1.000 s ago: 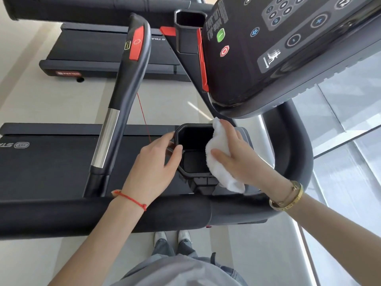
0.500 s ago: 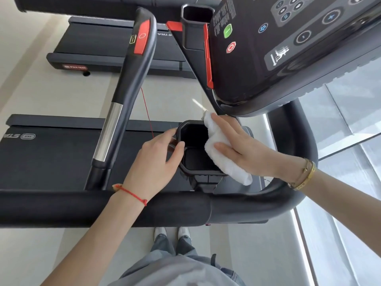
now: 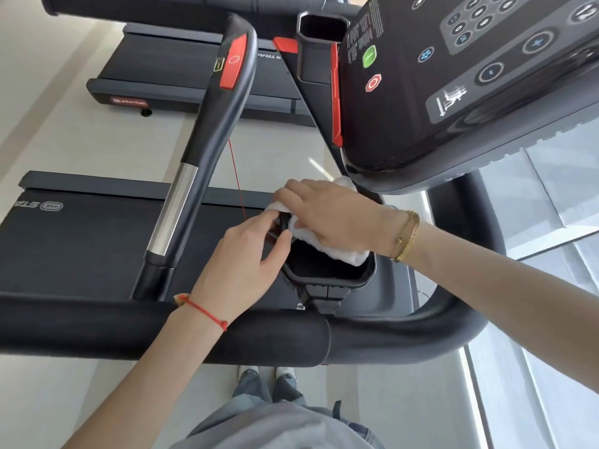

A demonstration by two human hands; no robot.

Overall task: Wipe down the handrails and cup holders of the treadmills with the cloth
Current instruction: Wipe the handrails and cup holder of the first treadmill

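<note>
The right hand [image 3: 327, 215] presses the white cloth [image 3: 324, 246] flat-fingered onto the cup holder [image 3: 327, 277] rim. The left hand [image 3: 241, 264] seems to pinch that rim's left edge, fingers [image 3: 275, 247] narrowly curled.

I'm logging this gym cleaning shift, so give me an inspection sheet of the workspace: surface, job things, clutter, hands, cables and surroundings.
Surface: treadmill belt, dark, below the rails.
Job's things: white cloth pressed over the far rim of the near cup holder; a second cup holder beside the console; front handrail; side handrail with a red button.
Clutter: nothing seen.
Hands: right hand flat on the cloth; left hand pinching the holder's left rim.
Cables: thin red cord hanging beside the side handrail.
Surroundings: second treadmill beyond, pale floor, window glass at right.
</note>
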